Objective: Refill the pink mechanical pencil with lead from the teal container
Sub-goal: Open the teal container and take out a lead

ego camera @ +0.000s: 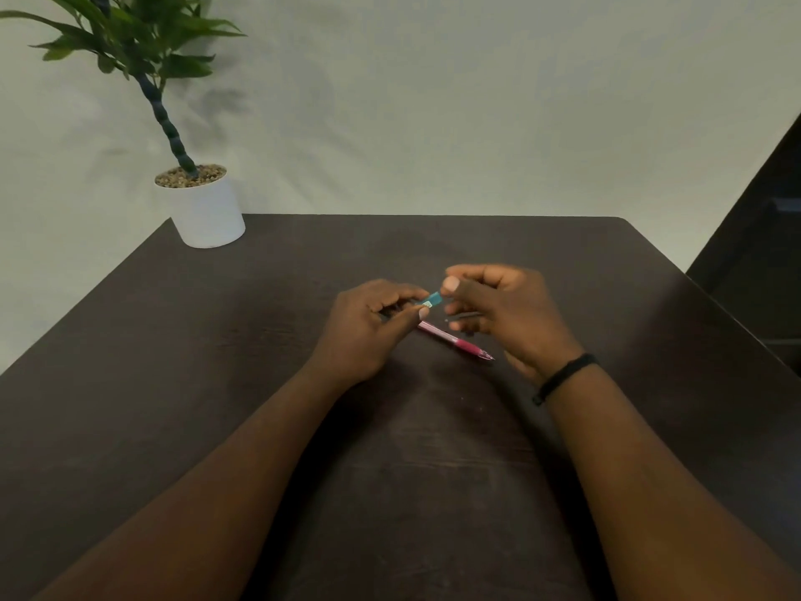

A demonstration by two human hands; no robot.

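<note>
Two hands are pinching the teal container [430, 300] between them, left hand [368, 327] and right hand [503, 314] both closed on it; the pink mechanical pencil [455, 340] is lying unfilled on the table [260, 340] beneath, so refilling seems barely begun.

- A dark brown table [216, 340] filled the near and middle ground; its wood grain showed faintly, and its far corners were rounded
- A pale, plain wall [433, 101] stood behind the table's far edge; soft, even light fell on it, with faint leaf shadows at the left
- A white pot [208, 214] sat on the far left corner, topped with pebbles; a green plant [130, 41] with a segmented stem leaned left out of it
- Something dark and angular [763, 236] rose at the far right; it was too dim to identify
</note>
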